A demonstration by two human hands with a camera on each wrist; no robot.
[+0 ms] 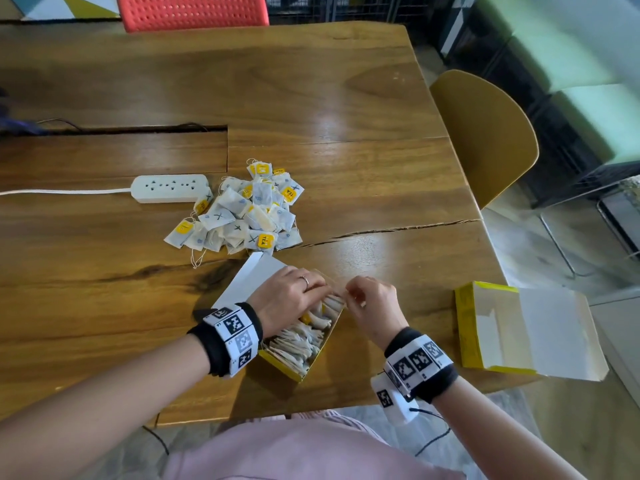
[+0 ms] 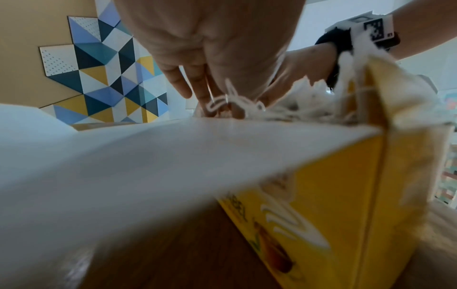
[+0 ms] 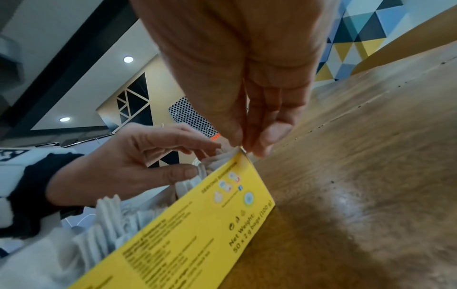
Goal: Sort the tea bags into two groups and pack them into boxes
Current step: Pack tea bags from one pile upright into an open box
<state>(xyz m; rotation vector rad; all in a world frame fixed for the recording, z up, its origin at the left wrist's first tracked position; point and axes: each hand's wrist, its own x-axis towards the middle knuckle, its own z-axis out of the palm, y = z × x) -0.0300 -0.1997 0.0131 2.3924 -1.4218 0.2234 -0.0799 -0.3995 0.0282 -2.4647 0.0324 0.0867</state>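
An open yellow box [image 1: 294, 371] lies near the table's front edge, its white lid [image 1: 247, 282] folded back to the left. Rows of white tea bags [image 1: 298, 341] fill it. My left hand [image 1: 291, 299] reaches into the far end with fairly straight fingers pressing on the bags [image 2: 309, 103]; strings loop around its fingertips [image 2: 197, 97]. My right hand [image 1: 367, 301] pinches the box's far right corner [image 3: 241, 156] between thumb and fingers. A loose pile of tea bags [image 1: 239, 209] with yellow tags lies beyond the box. A second yellow box [image 1: 465, 323] stands open to the right.
A white power strip [image 1: 169, 188] with its cable lies left of the pile. A cable slot [image 1: 138, 129] cuts the table further back, and a crack [image 1: 398, 230] runs to the right edge. A yellow chair [image 1: 485, 133] stands at the right, a red one [image 1: 194, 10] behind.
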